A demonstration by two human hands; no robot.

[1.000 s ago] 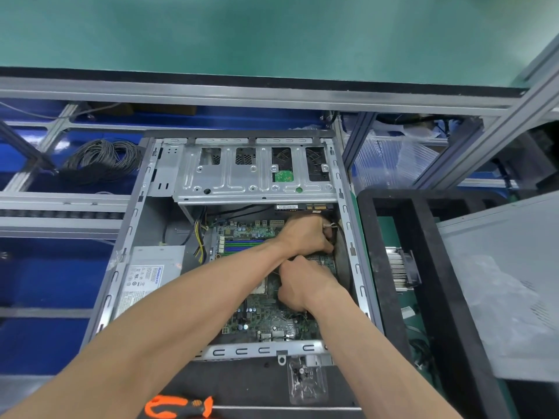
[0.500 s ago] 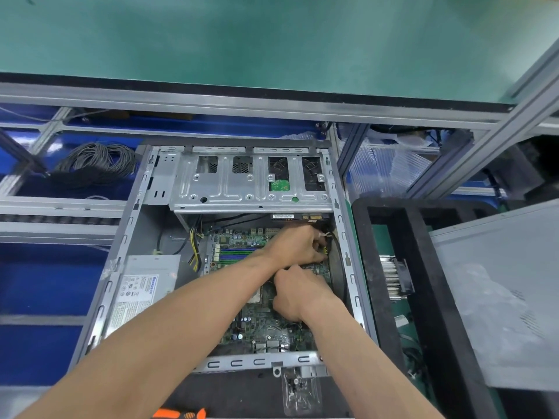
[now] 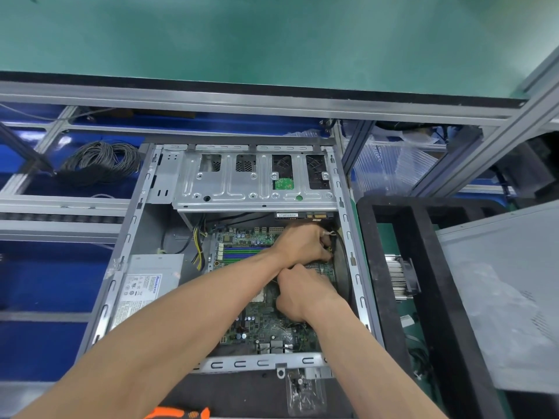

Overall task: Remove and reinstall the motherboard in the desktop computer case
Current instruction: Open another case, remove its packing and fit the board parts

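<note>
Motherboard (image 3: 260,325) flat in the case (image 3: 127,240), green, filling the floor of the right half; blue and green memory slots (image 3: 242,252) at its 11 o'clock corner, pale square socket (image 3: 257,294) near centre. Left hand (image 3: 302,243) at the board's 1 o'clock corner, fingers curled down against the case's right wall, beside a white-tagged cable (image 3: 328,233); what they grip, cannot tell. Right hand (image 3: 302,294) just below, at 3 o'clock of the board, knuckles up, fingers folded under and hidden; clamped or not, cannot tell. Both hands nearly touching. Drive cage (image 3: 254,189) spanning the case at 12 o'clock. Power supply (image 3: 145,285) with a white label at 9 o'clock. Yellow and black wires (image 3: 198,246) between supply and board. Outside the case: coil of grey cable (image 3: 99,161) at 10 o'clock, finned heatsink (image 3: 399,276) in a black-framed tray (image 3: 378,267) at 3 o'clock, small clear bag (image 3: 305,391) at 6 o'clock, orange-handled tool (image 3: 178,414) at 7 o'clock on the counter (image 3: 242,394).
</note>
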